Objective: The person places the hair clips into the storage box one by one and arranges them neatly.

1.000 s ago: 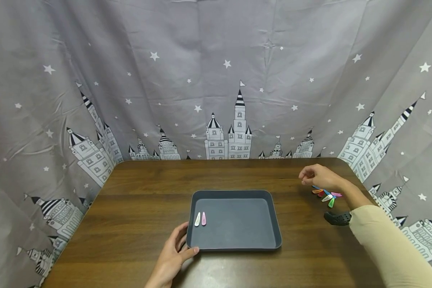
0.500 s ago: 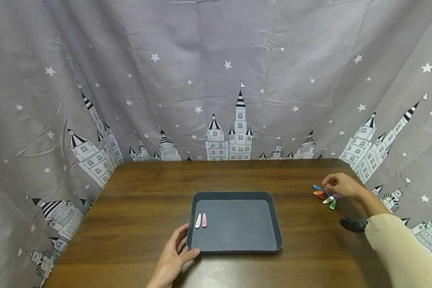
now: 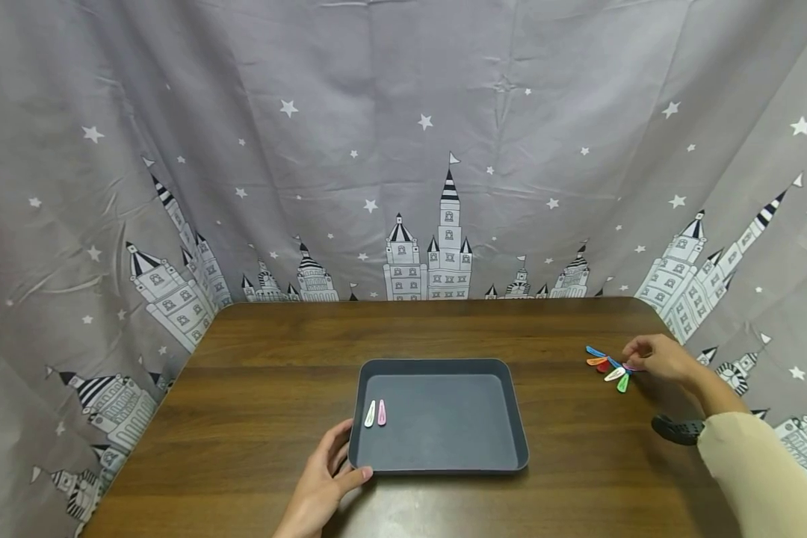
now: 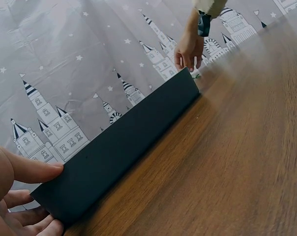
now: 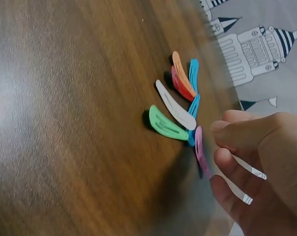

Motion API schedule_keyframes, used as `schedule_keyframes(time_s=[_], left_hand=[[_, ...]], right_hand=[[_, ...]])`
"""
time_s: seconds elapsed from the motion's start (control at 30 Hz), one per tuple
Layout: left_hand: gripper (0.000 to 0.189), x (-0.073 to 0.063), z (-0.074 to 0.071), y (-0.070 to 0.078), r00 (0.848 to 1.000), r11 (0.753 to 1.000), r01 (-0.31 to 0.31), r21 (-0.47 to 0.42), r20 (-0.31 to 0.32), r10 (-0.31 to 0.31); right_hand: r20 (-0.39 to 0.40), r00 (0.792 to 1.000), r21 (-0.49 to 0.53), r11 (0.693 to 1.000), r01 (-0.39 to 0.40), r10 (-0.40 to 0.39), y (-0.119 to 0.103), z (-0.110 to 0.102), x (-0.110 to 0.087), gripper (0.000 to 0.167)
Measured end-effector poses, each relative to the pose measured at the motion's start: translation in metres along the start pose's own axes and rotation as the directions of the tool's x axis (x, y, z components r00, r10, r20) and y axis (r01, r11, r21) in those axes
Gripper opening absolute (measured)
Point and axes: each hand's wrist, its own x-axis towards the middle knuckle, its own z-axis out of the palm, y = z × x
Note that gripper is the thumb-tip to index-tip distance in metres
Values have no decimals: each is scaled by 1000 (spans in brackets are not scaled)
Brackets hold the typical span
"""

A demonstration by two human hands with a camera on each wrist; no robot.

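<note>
My left hand [image 3: 319,478] grips the near left corner of a dark grey tray [image 3: 437,470], its thumb at the rim and its fingers against the side wall. Inside the tray a white hair clip [image 3: 370,414] and a pink hair clip [image 3: 382,412] lie side by side at the left. My right hand [image 3: 662,360] is right beside a loose pile of snap hair clips, its loosely bent fingers nearest the purple clip [image 5: 201,150]. The pile also has a green clip [image 5: 165,124], a white clip [image 5: 175,105], a red clip [image 5: 181,83], an orange clip [image 5: 180,66] and blue clips [image 5: 193,76].
The wooden table [image 3: 262,388] ends at the back against a grey curtain [image 3: 309,149] printed with castles and stars. A dark band [image 3: 678,430] sits on the right wrist. The clip pile lies right of the tray, near the table's right edge.
My right hand has moved right and lowered, from over the left side of the clip pile to beside the purple clip. The left hand keeps its grip on the tray.
</note>
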Motion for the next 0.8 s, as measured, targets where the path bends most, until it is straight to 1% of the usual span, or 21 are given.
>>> schedule_keyframes(time_s=[0.17,0.27,0.43,0.67,0.7,0.8], left_hand=[[82,0,0,0,1000,1000,3,-7,-6,-3],[81,0,1,0,1000,1000,7,-11,-8,-7],[80,0,2,0,1000,1000,2,-19,-1,-2],[81,-1,-1,1,1000,1000,-8,-7,-6,8],[81,-1,-1,1,1000,1000,1,-11,-9,-1],[81,-1,-1,1,1000,1000,-2,-13,-8,2]], right_hand=[[-58,998,-56,998,-4,1,9,0,-4,8],[-75,997,-81,997,8,-14,14,1,-6,8],[-78,996,-96,995,23,-31,22,5,-10,11],[-75,997,-139,990,-13,3,24,11,-5,4],[-71,997,-146,989,-16,5,24,11,-4,4],[-57,998,-134,991,-10,3,24,10,-4,3]])
